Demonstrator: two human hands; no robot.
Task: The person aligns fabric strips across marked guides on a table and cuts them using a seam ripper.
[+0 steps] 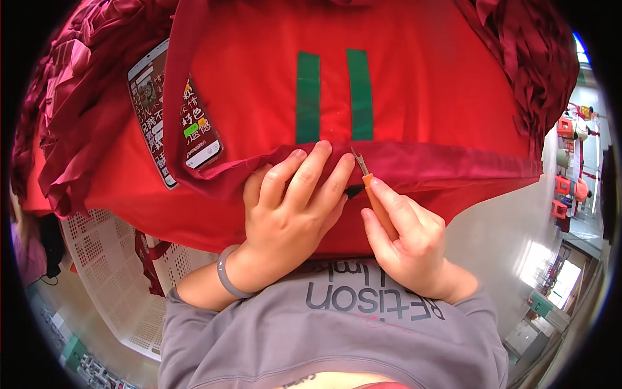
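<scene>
My right hand (408, 240) is closed around the orange handle of a seam ripper (381, 209). Its forked metal tip points up and left over a dark red fabric strip (440, 162), close to my left index fingertip. Fingers spread, my left hand (291, 201) lies on that strip and presses it down. The strip runs across the red cloth (246, 71) and curves up on the left. Two green tape strips (308, 97) stand side by side on the cloth, just beyond my fingers. Something small and dark shows between my hands, too little to name.
A lit smartphone (146, 110) lies on the cloth at left, partly under the looping strip. Bunched dark red strips (71, 123) pile at the upper left, more (531, 78) at the upper right. A white perforated basket (116, 272) stands low on the left.
</scene>
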